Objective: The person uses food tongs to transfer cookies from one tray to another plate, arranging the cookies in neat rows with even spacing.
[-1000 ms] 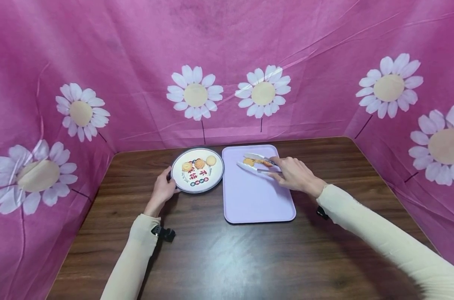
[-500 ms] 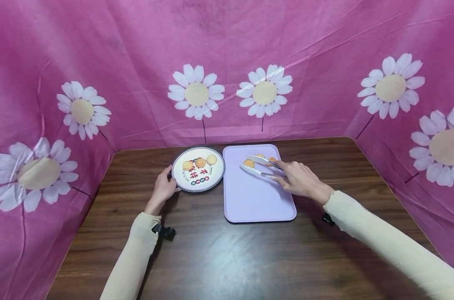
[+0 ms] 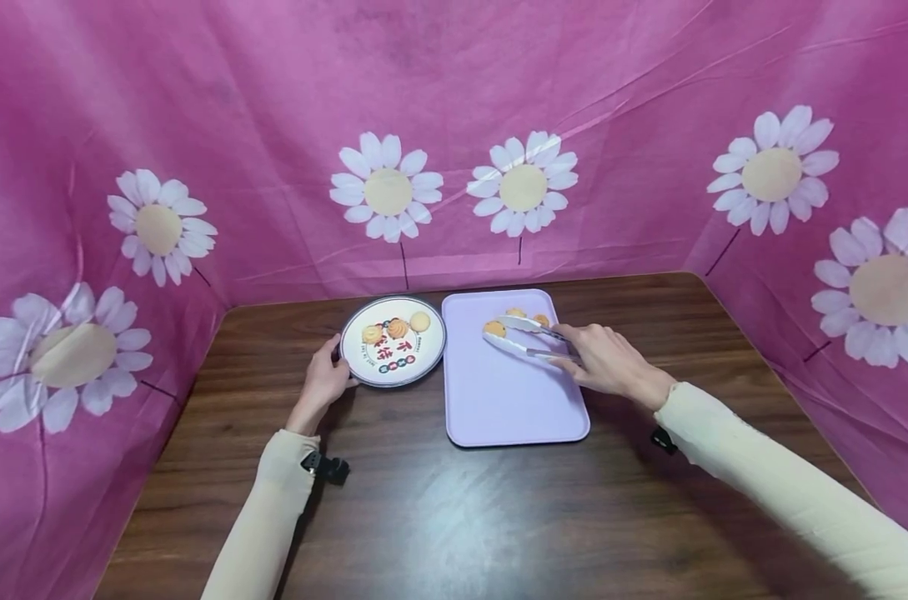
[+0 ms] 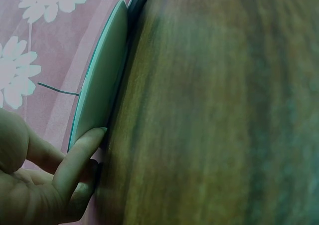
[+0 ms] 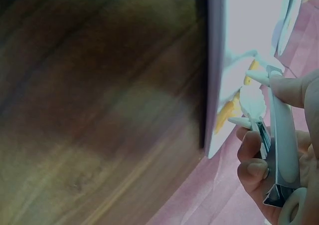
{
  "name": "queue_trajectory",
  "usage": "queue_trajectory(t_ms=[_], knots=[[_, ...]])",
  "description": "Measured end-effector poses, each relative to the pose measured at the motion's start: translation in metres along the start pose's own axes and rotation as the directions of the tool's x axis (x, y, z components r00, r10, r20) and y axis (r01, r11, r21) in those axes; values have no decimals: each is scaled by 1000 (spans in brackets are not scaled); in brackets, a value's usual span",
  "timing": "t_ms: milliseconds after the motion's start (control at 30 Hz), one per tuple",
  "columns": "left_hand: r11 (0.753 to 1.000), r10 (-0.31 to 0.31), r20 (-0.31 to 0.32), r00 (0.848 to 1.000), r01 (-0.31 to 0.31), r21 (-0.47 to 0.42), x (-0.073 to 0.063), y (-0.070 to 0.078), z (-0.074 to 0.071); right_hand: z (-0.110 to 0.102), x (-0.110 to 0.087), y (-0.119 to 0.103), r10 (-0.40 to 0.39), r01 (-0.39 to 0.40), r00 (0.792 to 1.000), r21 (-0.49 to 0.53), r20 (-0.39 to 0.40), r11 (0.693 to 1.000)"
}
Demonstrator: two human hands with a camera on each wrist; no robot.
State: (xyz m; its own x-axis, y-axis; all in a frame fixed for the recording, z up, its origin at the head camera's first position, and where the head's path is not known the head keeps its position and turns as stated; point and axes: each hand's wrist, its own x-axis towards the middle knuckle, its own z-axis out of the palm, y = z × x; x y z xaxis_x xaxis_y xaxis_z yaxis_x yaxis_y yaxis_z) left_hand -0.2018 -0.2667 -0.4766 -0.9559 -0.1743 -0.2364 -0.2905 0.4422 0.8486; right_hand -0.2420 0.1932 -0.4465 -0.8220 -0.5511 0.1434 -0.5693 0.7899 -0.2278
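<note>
Left hand (image 3: 324, 379): grasping. Thumb and fingers hold the near left edge of a round white plate (image 3: 426, 353); the left wrist view shows the fingers curled at its rim. The plate sits ahead and to the right of this hand, with a dark rim and red printed characters. Three cookies lie on its far half: a swirled one (image 3: 372, 334) nearest the hand, a darker swirled one (image 3: 398, 329) in the middle, and a smooth pale one (image 3: 419, 322) farthest from it.

Right hand (image 3: 607, 360): grasping. Thumb and fingers are closed round the tongs (image 3: 508, 343), which point left and away from the hand with their arms spread. A golden cookie (image 3: 494, 329) lies between the tips, on the lavender tray (image 3: 515, 408); contact with both tips cannot be confirmed. Two further cookies lie on the tray ahead of this hand and to its left: one (image 3: 515, 312) just beyond the tongs, the other (image 3: 542, 320) nearer the fingers.

The tray lies between the two hands, extending toward the person. The plate's rim is right beside the tray's left side; whether they touch cannot be determined. Both stand on a brown wood-grain table (image 3: 423, 517).
</note>
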Motion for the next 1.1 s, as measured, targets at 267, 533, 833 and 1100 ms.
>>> queue_trajectory(t_ms=[267,533,833,1100], knots=[[1000,0,1,1000,0,-1,1,2,0,-4,1,0,-3,3,1000,-17,-5,1000],[1000,-6,-2,1000,6,5,2,2,0,-2,-1,-1,-13,13,1000,-14,-23,1000],[1000,-12,2,1000,12,2,2,1,1,-2,-1,-2,-31,30,999,-24,-45,999],[1000,-14,-1,1000,14,-6,1,2,0,-5,5,-3,-72,69,995,-46,-62,997]])
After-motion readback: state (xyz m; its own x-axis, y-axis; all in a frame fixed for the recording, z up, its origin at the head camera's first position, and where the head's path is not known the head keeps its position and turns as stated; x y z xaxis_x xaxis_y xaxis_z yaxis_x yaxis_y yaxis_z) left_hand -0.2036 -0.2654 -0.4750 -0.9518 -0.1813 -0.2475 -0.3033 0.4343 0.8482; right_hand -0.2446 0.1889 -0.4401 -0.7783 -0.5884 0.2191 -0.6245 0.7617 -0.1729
